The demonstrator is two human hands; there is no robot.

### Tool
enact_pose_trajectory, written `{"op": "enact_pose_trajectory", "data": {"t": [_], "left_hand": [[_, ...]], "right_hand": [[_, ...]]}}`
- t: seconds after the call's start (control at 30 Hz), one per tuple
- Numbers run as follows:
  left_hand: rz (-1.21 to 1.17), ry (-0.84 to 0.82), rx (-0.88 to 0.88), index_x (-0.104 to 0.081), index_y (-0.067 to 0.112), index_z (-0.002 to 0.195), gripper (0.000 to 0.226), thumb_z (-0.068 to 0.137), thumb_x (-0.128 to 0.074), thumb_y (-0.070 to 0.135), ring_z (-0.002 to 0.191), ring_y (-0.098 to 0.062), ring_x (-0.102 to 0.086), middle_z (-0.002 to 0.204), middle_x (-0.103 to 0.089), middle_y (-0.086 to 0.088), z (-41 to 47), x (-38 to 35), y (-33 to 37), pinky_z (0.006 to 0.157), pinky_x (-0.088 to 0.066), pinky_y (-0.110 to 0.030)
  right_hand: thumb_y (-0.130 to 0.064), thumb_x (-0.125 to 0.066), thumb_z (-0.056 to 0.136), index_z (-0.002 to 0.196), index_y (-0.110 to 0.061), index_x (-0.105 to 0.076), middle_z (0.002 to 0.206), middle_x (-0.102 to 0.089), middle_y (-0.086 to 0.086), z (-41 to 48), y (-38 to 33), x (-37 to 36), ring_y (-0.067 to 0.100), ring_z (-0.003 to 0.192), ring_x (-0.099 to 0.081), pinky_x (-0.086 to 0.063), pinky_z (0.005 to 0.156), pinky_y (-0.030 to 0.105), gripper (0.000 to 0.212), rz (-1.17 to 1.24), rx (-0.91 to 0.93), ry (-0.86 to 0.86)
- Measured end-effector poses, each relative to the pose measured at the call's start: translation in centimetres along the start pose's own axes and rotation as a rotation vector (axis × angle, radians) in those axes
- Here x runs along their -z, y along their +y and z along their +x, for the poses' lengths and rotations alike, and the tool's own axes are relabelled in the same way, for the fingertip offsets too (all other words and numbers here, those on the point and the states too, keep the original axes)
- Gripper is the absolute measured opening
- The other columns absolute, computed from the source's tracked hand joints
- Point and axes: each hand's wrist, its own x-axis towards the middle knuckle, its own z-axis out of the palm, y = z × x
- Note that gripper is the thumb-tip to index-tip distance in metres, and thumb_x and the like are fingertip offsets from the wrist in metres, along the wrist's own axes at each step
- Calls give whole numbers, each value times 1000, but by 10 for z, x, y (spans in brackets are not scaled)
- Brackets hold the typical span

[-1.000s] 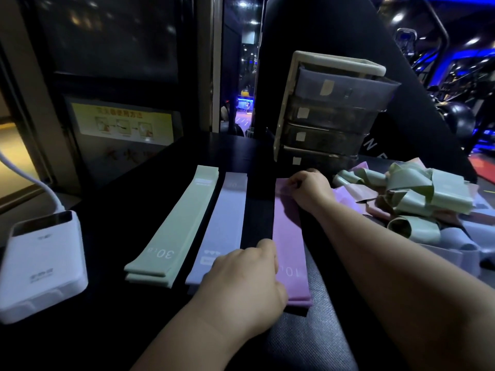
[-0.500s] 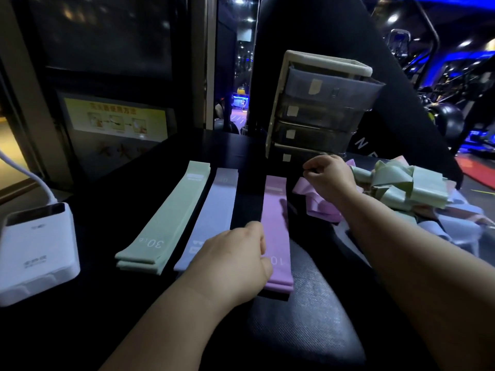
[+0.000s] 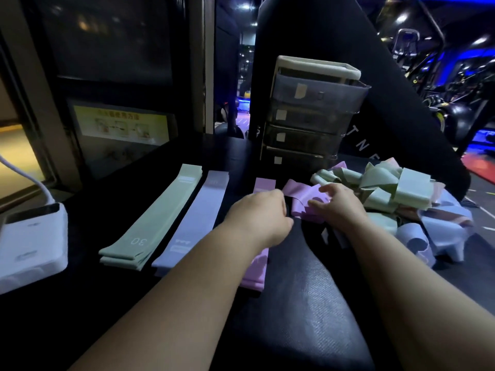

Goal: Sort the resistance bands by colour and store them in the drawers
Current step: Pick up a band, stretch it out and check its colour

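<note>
- The right hand [image 3: 334, 207] curls its fingers over a loose purple band [image 3: 301, 196] and holds it low over the dark surface [image 3: 294, 303].
- The left hand [image 3: 259, 212], fingers curled, meets that band's left edge; whether it grips cannot be told.
- The green bands [image 3: 150, 218], lavender band [image 3: 195, 223] and flat purple band [image 3: 264, 184] lie side by side.
- A tangled pile [image 3: 388, 191] lies right of the hands.
- The drawers [image 3: 310, 113] stand behind.

Sorted bands [image 3: 198, 223] flat — pink band [image 3: 302, 194] crumpled
</note>
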Motion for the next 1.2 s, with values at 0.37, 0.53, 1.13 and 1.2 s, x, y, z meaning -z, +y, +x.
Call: {"op": "enact_pose_trajectory", "data": {"t": [0.37,0.53,1.13,1.2], "left_hand": [[-45,52,55,-57,24,103,17,92,-58,38,98,-22,-59,106,-63,2,59,-19,11,87,-51,-37],[-215,177,25,-51,26,122,36,91,-59,43,111,-18,-55,122,-56,6,57,-22,6,95,-47,-35],[-954,189,-234,-69,21,90,11,88,-66,32,81,-8,-65,86,-71,-1,38,-15,11,73,-52,-18],[-984,164,-233,-69,19,85,10,88,-67,28,77,-7,-61,80,-68,1,38,-14,10,71,-50,-19]], "right_hand": [[-15,-64,76,90,-19,-65,86,-60,1,-3,-5,3,25,91,-60,-45,72,31,15,-15,85,5],[-16,-67,77,82,-11,-65,75,-66,8,-6,-14,28,28,76,-61,-46,67,37,7,235,165,60],[-2,-70,80,91,-16,-67,75,-66,7,-42,-31,72,14,63,-61,-47,54,22,17,927,210,-303],[-8,-71,83,94,-18,-66,72,-65,1,-41,-28,75,10,60,-58,-42,48,17,15,845,198,-283]]}}
